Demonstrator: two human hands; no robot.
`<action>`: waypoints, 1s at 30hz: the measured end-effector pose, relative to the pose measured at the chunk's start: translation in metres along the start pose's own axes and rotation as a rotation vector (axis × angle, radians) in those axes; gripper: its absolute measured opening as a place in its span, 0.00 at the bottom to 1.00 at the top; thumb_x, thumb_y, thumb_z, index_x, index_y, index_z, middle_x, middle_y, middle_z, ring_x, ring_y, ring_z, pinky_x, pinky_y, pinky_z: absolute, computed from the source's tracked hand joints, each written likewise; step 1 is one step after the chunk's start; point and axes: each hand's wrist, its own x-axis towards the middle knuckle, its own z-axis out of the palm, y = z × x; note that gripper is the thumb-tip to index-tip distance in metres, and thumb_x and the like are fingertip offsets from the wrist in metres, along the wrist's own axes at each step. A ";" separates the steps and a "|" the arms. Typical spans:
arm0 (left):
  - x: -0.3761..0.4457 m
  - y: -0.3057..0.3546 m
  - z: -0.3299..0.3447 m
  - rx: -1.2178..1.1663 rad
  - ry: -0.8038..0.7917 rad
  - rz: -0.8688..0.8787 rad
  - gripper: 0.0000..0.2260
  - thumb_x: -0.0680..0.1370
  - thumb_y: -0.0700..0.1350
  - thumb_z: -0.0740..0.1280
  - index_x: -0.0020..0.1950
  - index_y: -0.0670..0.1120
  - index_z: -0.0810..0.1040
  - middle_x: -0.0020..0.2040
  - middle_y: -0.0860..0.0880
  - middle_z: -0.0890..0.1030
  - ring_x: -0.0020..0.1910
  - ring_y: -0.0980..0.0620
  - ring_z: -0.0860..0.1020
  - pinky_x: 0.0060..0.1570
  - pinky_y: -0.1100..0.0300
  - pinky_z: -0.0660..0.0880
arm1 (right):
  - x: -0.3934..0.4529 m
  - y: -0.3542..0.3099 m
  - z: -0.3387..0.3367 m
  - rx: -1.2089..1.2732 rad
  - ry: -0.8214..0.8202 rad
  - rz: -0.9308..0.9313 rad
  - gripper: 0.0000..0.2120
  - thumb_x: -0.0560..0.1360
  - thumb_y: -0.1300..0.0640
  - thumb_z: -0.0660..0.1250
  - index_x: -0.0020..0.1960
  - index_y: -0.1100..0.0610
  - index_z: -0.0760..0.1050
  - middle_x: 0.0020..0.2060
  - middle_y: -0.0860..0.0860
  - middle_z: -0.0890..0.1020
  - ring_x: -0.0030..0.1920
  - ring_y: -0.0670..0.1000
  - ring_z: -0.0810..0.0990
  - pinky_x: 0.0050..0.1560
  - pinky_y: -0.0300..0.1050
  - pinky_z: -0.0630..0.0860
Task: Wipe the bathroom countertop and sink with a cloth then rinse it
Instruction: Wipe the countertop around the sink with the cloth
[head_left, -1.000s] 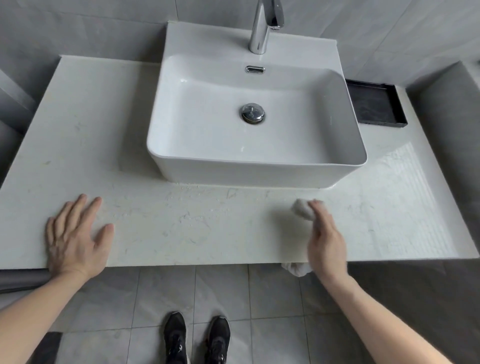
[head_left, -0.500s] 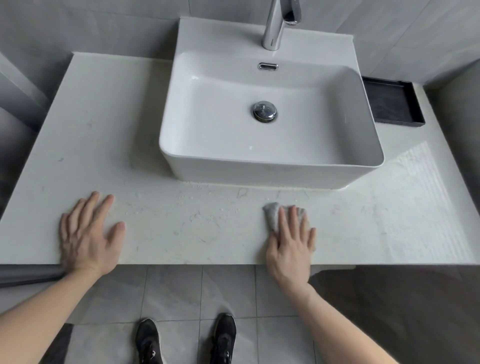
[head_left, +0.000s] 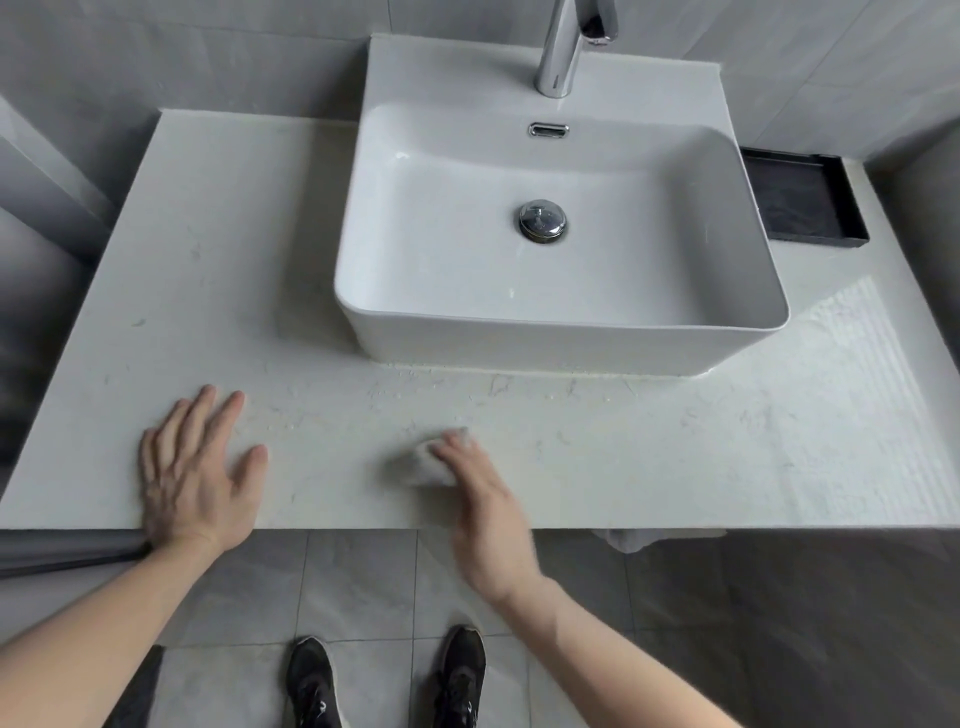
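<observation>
- Countertop (head_left: 675, 447): pale marble-look slab, spans the whole view. Droplets and smears along the strip just in front of the basin. Right end shows streaky glare, may be wet film, can't confirm.
- Sink (head_left: 561, 343): white rectangular vessel basin sitting on the slab, chrome tap (head_left: 563, 52) at the back, drain plug (head_left: 542, 221) centre. Tap not running. A few specks on the inner walls, so my read is the basin isn't wiped yet.
- Black tray (head_left: 805, 200): on the slab, touching or just beside the basin's right wall. Can't tell which.
- Left hand (head_left: 195, 467): flat on the slab near the front edge, fingers straight and spread, holding nothing. Looks like a brace.
- Right hand (head_left: 485, 514): motion-blurred, fingers pressing down on the cloth. Whether they're flat on it or curled round it, can't tell.
- Cloth (head_left: 428, 465): small pale wad on the slab, front centre, between the two hands, mostly under the right fingertips.
- Step, as I judge it: front strip being wiped; the sink and the rinse come later.
- Risks:
  - Cloth is bunched small, so each pass covers a narrow path and could leave streaks.
  - Wiping close to the front edge could push water onto the floor by the shoes (head_left: 457, 680). Slip hazard.
  - Wet slab under the bracing palm could let it slide.
</observation>
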 end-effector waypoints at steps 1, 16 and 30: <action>0.000 0.001 0.000 0.000 -0.003 -0.003 0.31 0.76 0.59 0.57 0.80 0.54 0.66 0.83 0.50 0.60 0.82 0.52 0.54 0.80 0.43 0.50 | 0.000 0.013 -0.021 -0.002 0.078 0.048 0.41 0.66 0.75 0.54 0.75 0.50 0.72 0.78 0.46 0.69 0.80 0.43 0.60 0.81 0.48 0.57; 0.000 0.005 -0.001 0.009 -0.005 0.002 0.31 0.76 0.59 0.57 0.80 0.53 0.66 0.83 0.49 0.61 0.81 0.44 0.57 0.80 0.41 0.50 | 0.026 0.108 -0.122 -0.559 0.325 0.497 0.31 0.81 0.48 0.54 0.83 0.43 0.53 0.84 0.47 0.52 0.83 0.55 0.45 0.81 0.63 0.43; 0.000 0.002 0.000 0.014 -0.022 -0.001 0.32 0.76 0.60 0.57 0.80 0.54 0.65 0.83 0.51 0.59 0.82 0.45 0.56 0.80 0.41 0.50 | 0.011 0.021 -0.001 -0.210 -0.056 -0.113 0.33 0.72 0.67 0.58 0.75 0.48 0.72 0.78 0.45 0.69 0.81 0.46 0.59 0.82 0.52 0.53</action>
